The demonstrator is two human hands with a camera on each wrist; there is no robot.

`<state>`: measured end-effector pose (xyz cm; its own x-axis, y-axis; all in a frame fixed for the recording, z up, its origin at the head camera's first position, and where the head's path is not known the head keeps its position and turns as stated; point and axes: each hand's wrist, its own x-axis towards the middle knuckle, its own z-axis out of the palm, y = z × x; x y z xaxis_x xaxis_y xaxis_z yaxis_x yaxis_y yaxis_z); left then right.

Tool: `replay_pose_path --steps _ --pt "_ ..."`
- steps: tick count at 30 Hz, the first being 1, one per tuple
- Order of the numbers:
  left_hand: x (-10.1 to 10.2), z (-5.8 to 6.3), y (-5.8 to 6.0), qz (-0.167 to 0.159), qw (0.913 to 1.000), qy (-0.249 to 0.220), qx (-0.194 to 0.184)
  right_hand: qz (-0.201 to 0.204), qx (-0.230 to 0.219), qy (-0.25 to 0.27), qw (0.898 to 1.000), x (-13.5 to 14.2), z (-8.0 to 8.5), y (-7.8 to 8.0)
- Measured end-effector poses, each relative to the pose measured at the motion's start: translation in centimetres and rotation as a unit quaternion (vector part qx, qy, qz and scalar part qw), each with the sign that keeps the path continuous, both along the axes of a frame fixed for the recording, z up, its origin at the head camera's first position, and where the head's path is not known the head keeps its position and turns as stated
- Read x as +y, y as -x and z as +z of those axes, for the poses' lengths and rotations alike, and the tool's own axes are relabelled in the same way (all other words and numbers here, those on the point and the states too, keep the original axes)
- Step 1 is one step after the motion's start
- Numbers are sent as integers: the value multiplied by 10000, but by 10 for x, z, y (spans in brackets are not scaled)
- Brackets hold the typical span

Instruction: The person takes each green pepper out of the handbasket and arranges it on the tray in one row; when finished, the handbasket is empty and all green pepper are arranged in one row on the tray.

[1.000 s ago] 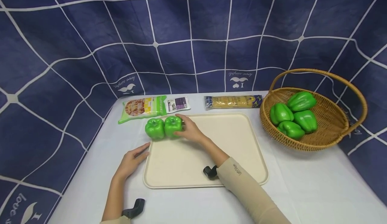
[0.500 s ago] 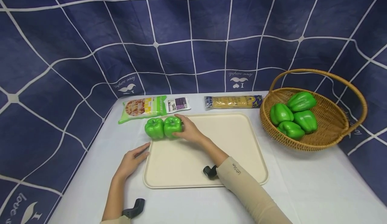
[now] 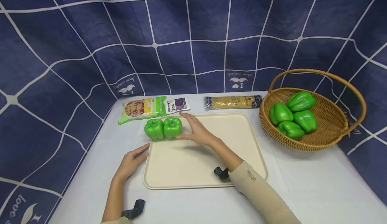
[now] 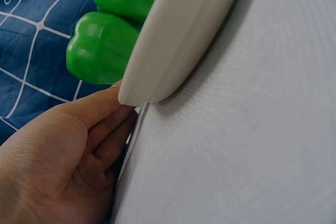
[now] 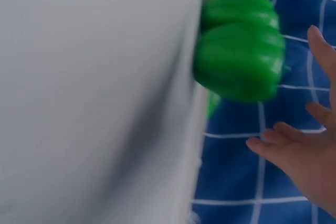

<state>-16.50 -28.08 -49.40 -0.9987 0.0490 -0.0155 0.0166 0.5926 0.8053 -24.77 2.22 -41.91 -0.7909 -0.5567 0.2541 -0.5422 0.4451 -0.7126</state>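
Note:
Two green bell peppers stand side by side at the far left corner of a cream tray: a left pepper and a right pepper. My right hand is just right of the right pepper, fingers and thumb spread, holding nothing. In the right wrist view a gap shows between the fingers and the nearer bell pepper. My left hand lies at the left edge of the tray, its fingertips at the rim. The left wrist view shows those fingers fairly straight against the tray's corner.
A wicker basket with several green peppers stands at the right, its handle arching high. Behind the tray lie a green food bag, a small purple-and-white packet and a pack of noodles. A blue curtain hangs behind.
My right hand has let go of the right pepper and drawn back to the right, fingers spreading. Both peppers stay at the tray's corner. My left hand has not moved.

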Motion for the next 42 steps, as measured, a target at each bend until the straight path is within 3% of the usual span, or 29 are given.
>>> replay_pose_path --steps 9,12,16,23,30,36,42 --pt "1 -3 0 39 10000 3 -61 259 386 -510 9976 90 50 -22" --pt "1 -4 -1 78 9999 5 -92 -24 602 -625 9962 129 63 -25" --pt "0 -5 -2 104 9999 14 -102 -696 889 -471 9925 181 73 -22" --pt "1 -4 -3 140 9997 27 -180 -1551 915 -264 9833 260 69 -25" --pt "1 -2 -2 62 10000 -50 -57 -2150 387 -580 9741 315 63 -35" --pt "2 1 -1 15 10000 -50 5 -1962 48 -979 9757 347 53 -36" --pt "2 1 -1 31 10000 -9 2 -1188 -210 -1390 9829 365 44 -28"
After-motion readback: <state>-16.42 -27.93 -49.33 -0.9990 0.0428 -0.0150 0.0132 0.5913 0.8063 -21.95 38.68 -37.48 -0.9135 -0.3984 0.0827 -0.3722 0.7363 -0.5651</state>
